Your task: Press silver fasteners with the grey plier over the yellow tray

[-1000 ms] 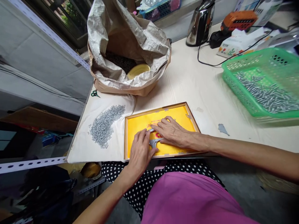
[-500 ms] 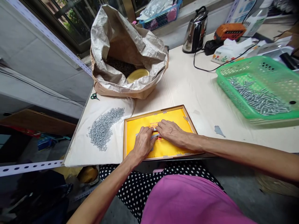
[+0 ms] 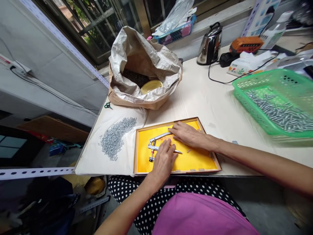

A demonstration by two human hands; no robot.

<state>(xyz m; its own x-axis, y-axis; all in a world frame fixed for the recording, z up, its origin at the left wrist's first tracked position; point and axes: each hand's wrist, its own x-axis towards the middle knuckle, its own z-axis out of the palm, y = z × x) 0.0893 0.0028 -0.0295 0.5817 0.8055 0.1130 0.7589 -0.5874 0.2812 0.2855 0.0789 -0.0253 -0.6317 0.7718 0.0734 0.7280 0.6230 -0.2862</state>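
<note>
yellow tray lining (image 3: 195,160), silver-grey tool (image 3: 161,135), green basket (image 3: 249,112), white-dotted black trousers (image 3: 127,195), purple top (image 3: 195,213)

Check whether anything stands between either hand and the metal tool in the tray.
Nothing visible does. The left hand lies over the metal tool, and the right hand is at the end of its upper lever. The small loose piece lies right of the tool, not between.

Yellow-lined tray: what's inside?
A silver plier-like tool and a small thin piece lie on its lining. The left hand covers part of the tool; whatever lies beneath the right hand is hidden.
</note>
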